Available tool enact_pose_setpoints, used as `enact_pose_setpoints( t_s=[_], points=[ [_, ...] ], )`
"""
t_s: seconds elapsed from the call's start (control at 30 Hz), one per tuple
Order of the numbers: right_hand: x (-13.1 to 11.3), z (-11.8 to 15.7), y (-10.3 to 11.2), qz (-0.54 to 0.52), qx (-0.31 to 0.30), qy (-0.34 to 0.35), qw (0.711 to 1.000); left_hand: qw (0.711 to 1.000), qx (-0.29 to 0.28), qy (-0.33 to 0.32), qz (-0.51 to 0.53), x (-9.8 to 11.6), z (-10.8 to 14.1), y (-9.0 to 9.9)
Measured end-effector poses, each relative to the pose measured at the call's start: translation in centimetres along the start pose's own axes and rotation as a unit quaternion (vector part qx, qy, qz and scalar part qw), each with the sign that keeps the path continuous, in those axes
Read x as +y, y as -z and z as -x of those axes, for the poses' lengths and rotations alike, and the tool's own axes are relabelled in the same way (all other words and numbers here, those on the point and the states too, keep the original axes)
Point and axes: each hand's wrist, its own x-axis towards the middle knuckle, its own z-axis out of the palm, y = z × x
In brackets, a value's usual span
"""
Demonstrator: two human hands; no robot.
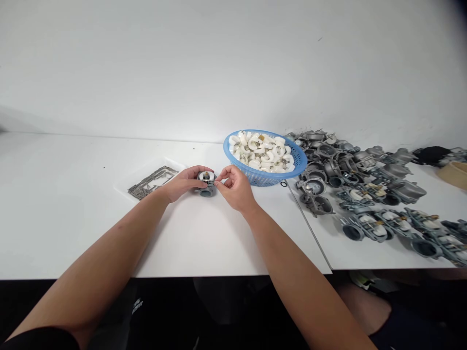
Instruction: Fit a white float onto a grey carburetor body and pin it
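Observation:
A grey metal carburetor body (206, 192) sits on the white table, a white plastic float with a brass-coloured part in its upper side. My left hand (184, 183) is closed around its left side, thumb in front and fingers behind. At its right edge, my right hand (235, 188) has thumb and index finger pinched together. Whatever is between those fingertips is too small to make out. Left of the carburetor lies a white tray (120, 187) holding many thin metal pins (151, 181).
A blue plastic basket (228, 150) full of white floats (260, 150) stands behind my right hand. Beside it is a small black ring (283, 184). Bare carburetor bowls (315, 187) and carburetors with floats (372, 226) crowd the right-hand table, past a seam. A person's leg (365, 306) shows below.

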Motion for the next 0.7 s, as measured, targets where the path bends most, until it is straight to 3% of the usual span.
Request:
enact_pose_setpoints(
  t_s=[0.7],
  points=[
    [-0.6,0.6,-1.1,0.114,0.045,0.031,0.992,0.999,-0.024,-0.022,-0.028,-0.2,0.1,0.3]
  ],
)
